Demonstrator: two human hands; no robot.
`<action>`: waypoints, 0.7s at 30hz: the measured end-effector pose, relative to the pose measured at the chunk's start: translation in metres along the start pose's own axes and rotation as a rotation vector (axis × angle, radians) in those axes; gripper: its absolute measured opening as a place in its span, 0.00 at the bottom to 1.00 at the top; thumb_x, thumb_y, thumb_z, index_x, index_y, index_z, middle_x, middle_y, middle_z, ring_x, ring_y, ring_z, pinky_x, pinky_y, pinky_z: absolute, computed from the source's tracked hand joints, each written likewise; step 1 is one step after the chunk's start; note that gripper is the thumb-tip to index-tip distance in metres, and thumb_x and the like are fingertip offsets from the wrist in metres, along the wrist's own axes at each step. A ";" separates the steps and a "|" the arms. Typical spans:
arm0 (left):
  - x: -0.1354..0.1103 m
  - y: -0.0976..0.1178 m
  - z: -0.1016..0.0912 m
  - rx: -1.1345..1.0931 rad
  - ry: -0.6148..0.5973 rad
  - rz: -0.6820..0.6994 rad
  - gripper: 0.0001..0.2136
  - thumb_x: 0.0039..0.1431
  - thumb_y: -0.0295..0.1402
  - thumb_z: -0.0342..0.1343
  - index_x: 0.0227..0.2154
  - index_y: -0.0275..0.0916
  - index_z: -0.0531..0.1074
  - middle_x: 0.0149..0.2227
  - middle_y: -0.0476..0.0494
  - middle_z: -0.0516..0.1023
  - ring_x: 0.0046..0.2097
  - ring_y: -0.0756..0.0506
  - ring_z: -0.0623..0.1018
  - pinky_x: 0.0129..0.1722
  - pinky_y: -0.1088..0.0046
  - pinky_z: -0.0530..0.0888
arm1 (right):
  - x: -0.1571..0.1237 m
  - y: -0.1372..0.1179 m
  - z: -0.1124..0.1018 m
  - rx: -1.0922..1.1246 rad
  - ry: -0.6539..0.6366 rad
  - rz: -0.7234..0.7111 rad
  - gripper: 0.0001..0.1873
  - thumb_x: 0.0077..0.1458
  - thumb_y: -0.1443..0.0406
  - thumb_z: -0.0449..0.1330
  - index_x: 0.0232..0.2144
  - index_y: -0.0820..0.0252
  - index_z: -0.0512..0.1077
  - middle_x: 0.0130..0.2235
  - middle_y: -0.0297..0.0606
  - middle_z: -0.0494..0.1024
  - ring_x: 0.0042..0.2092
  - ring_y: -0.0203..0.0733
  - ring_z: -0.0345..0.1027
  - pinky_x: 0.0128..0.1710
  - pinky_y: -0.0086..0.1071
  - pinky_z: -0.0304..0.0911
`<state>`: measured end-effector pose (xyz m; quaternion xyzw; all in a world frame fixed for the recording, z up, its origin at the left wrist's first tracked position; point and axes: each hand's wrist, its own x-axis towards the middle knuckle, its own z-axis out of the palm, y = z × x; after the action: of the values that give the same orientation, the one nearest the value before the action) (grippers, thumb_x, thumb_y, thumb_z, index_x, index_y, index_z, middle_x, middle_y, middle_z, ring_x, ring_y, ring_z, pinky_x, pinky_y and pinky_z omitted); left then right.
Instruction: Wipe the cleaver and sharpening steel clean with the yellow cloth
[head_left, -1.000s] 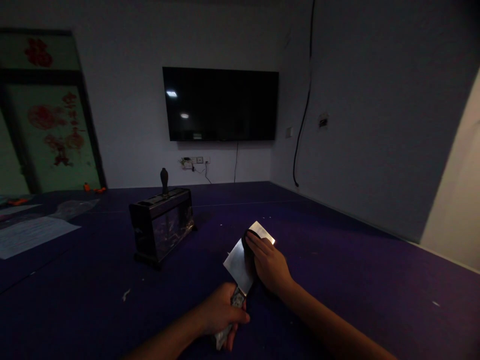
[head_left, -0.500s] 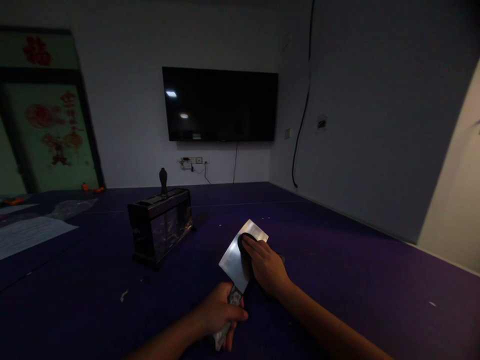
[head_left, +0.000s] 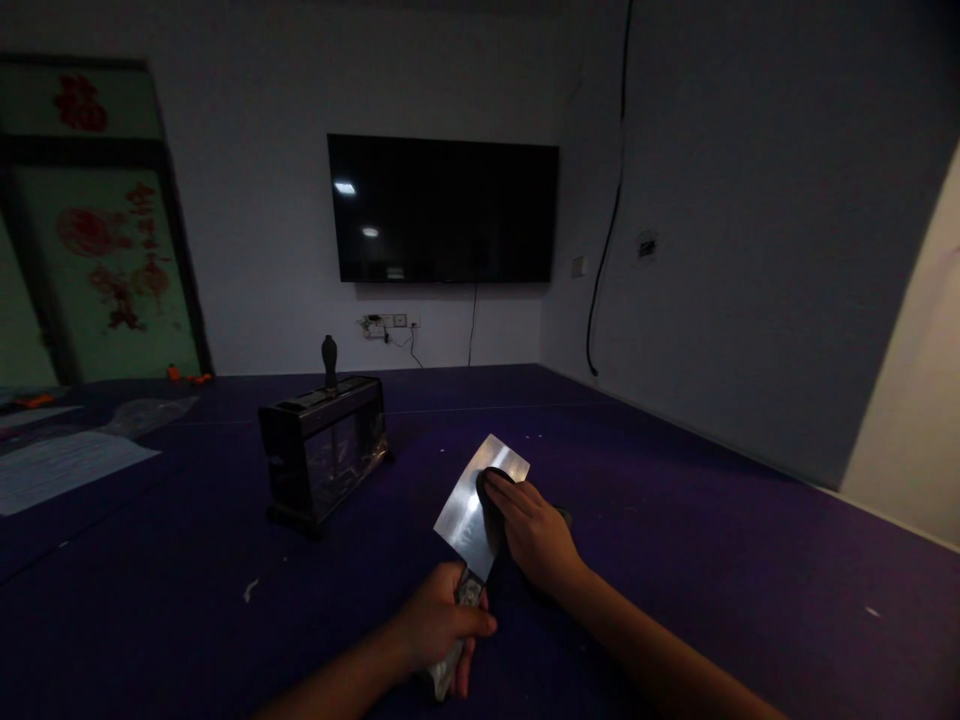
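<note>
My left hand (head_left: 441,620) is closed around the patterned handle of a cleaver (head_left: 459,515), its broad shiny blade pointing up and away from me. Against the blade's right side my right hand (head_left: 541,535) presses a dark cloth (head_left: 491,492), fingers bent over it. Part of the cloth hangs behind the hand and is hard to make out. To the left stands a dark knife block (head_left: 322,445) with clear side panels. One black-handled tool (head_left: 329,362) sticks up from its top; the part inside cannot be made out.
The dark purple table (head_left: 675,580) spreads all around, with small white scraps on it. Printed paper (head_left: 71,468) and clear plastic film (head_left: 150,415) lie at the left, with orange items (head_left: 176,373) beyond. A television (head_left: 446,210) hangs on the far wall, a black cable (head_left: 611,220) to its right.
The cleaver's blade has tilted slightly and shifted a little to the left under the cloth. Both hands keep their holds. The view has moved very slightly.
</note>
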<state>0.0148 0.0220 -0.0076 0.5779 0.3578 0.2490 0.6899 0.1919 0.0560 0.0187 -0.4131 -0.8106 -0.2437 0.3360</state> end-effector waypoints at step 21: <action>0.002 -0.002 -0.002 -0.039 0.010 0.021 0.18 0.38 0.36 0.57 0.32 0.38 0.56 0.10 0.58 0.61 0.10 0.51 0.64 0.10 0.82 0.58 | -0.002 -0.004 -0.001 0.026 0.037 0.008 0.24 0.48 0.77 0.46 0.48 0.67 0.67 0.50 0.44 0.69 0.44 0.43 0.64 0.43 0.36 0.66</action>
<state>0.0144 0.0249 -0.0100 0.5667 0.3501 0.2660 0.6968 0.1900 0.0523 0.0171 -0.4073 -0.8057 -0.2395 0.3571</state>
